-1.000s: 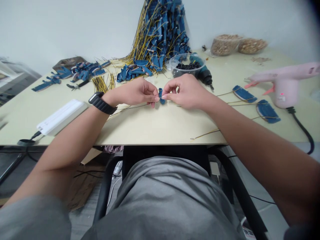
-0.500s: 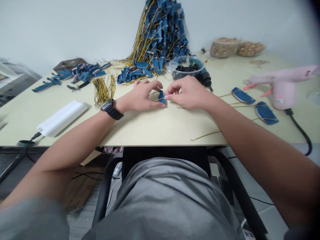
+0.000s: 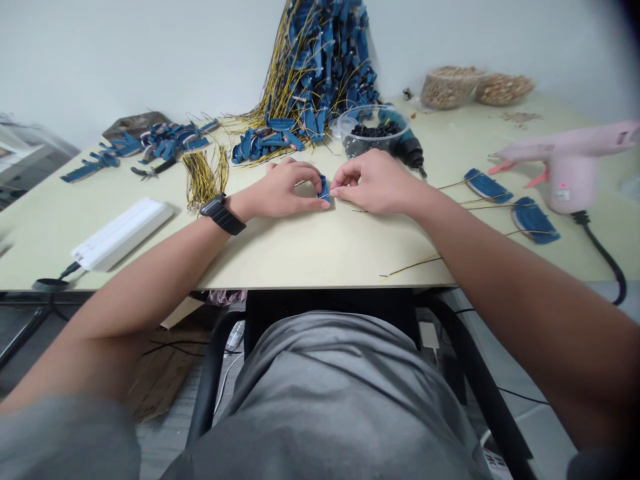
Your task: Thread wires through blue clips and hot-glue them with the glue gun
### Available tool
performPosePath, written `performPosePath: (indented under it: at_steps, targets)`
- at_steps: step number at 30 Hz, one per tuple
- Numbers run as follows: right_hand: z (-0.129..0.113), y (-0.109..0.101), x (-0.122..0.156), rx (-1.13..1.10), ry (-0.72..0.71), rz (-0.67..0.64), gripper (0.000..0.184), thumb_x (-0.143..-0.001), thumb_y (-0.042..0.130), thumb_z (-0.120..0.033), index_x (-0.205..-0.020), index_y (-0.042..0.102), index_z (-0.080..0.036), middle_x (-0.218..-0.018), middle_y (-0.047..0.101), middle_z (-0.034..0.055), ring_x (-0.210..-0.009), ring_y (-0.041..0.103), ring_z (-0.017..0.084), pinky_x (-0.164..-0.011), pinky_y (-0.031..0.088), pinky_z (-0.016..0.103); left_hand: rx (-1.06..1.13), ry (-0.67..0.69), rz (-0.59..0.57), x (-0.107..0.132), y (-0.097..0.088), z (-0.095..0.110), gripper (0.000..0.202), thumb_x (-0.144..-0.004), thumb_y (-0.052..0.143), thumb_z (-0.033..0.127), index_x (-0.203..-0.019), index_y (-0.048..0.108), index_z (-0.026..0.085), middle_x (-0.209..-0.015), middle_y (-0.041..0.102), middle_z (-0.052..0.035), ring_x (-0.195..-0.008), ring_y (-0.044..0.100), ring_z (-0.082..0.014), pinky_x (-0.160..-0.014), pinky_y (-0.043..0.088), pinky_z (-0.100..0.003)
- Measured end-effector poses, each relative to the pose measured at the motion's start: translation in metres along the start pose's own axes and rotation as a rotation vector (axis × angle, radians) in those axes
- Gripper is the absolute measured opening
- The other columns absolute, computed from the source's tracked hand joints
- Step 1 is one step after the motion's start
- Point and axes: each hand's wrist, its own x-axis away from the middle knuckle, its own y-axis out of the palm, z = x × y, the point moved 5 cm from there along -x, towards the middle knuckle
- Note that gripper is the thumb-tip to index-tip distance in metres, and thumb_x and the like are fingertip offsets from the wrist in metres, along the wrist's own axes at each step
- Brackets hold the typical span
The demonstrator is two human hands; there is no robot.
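My left hand [image 3: 293, 190] holds a small curved blue piece [image 3: 324, 189] just above the table, thumb below and fingertips at its upper edge. A thin yellow wire lies across that piece. Close by on the right, my right hand [image 3: 373, 183] is closed in a pinch at the wire's end by the piece's right edge; the fingertips partly hide it. Two more blue curved pieces, an upper one [image 3: 487, 185] and a lower one [image 3: 535, 220], lie to the right with yellow and black wires attached.
A pink glue gun [image 3: 570, 160] stands at the right. Behind my hands are a tub of black parts [image 3: 373, 130], a drill [image 3: 410, 150] and a tall heap of wired blue pieces [image 3: 330, 67]. Left lie a wire bundle [image 3: 203, 177], cutters [image 3: 153, 171] and a white power strip [image 3: 123, 233].
My left fingers have come down and closed more on the blue piece. My right hand keeps its pinch beside it, nearly unmoved. The view has shifted slightly.
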Motion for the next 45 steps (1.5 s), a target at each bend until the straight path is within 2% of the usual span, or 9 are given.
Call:
performPosePath:
  at_steps: [5,9,12,20,29,35,41,45]
  targets:
    - [-0.002,0.002,0.0,0.04,-0.016,-0.026,0.014,-0.1,0.096,-0.038,-0.095,0.095,-0.025,-0.084,0.08,0.0074,-0.093,0.076,0.031,-0.087,0.058,0.047,-0.038,-0.02,-0.018,0.002,0.0,0.002,0.045,-0.11,0.082,0.071,-0.121,0.095,0.03,-0.151,0.093,-0.0114,-0.148,0.077,-0.0426,-0.137,0.053,-0.062]
    - [-0.006,0.001,0.003,0.124,0.018,-0.083,0.017,-0.104,0.088,-0.037,-0.104,0.097,-0.023,-0.092,0.086,0.0088,-0.094,0.079,0.03,-0.088,0.059,0.046,-0.082,-0.051,-0.015,0.003,0.001,0.006,0.04,-0.113,0.071,0.06,-0.121,0.097,0.03,-0.159,0.092,-0.0102,-0.156,0.074,-0.0468,-0.144,0.045,-0.07]
    - [-0.009,-0.001,0.004,0.165,0.028,-0.094,0.019,-0.106,0.087,-0.037,-0.108,0.099,-0.023,-0.097,0.088,0.0097,-0.096,0.08,0.031,-0.09,0.059,0.045,-0.084,-0.066,0.001,0.002,0.002,0.006,0.039,-0.112,0.072,0.059,-0.12,0.097,0.03,-0.161,0.092,-0.01,-0.159,0.072,-0.0484,-0.146,0.042,-0.073]
    - [-0.011,-0.001,0.005,0.199,0.037,-0.102,0.026,-0.111,0.086,-0.047,-0.114,0.101,-0.025,-0.106,0.091,0.0116,-0.103,0.082,0.035,-0.092,0.058,0.049,-0.072,-0.046,0.012,0.001,0.004,0.004,0.036,-0.112,0.073,0.06,-0.117,0.095,0.033,-0.163,0.091,-0.0082,-0.157,0.074,-0.045,-0.147,0.041,-0.074]
    - [-0.012,0.0,0.006,0.23,0.017,-0.083,0.024,-0.109,0.081,-0.033,-0.116,0.103,-0.025,-0.105,0.092,0.0106,-0.097,0.08,0.031,-0.088,0.057,0.047,-0.081,-0.084,0.013,0.003,0.002,0.006,0.034,-0.109,0.077,0.056,-0.12,0.097,0.031,-0.165,0.091,-0.0092,-0.164,0.069,-0.0508,-0.143,0.042,-0.076]
    - [-0.013,-0.002,0.007,0.246,0.007,-0.095,0.026,-0.112,0.083,-0.039,-0.118,0.104,-0.027,-0.108,0.092,0.0111,-0.101,0.082,0.034,-0.091,0.059,0.049,-0.079,-0.098,0.018,0.002,0.005,0.004,0.034,-0.11,0.076,0.06,-0.119,0.097,0.034,-0.165,0.091,-0.0057,-0.16,0.07,-0.0462,-0.145,0.041,-0.072]
    - [-0.024,-0.006,0.009,0.269,0.02,-0.092,0.023,-0.108,0.082,-0.023,-0.115,0.104,-0.025,-0.095,0.088,0.0082,-0.091,0.076,0.029,-0.085,0.054,0.045,-0.094,-0.081,0.008,0.002,0.004,0.005,0.036,-0.11,0.074,0.056,-0.121,0.097,0.031,-0.165,0.091,-0.0098,-0.162,0.069,-0.0506,-0.144,0.042,-0.078]
    - [-0.03,-0.006,0.011,0.282,0.044,-0.091,0.022,-0.11,0.083,-0.019,-0.114,0.104,-0.024,-0.096,0.088,0.0088,-0.09,0.074,0.028,-0.083,0.05,0.044,-0.095,-0.08,0.003,0.003,0.002,0.005,0.036,-0.109,0.074,0.055,-0.122,0.097,0.03,-0.167,0.089,-0.0114,-0.165,0.067,-0.0532,-0.143,0.042,-0.08]
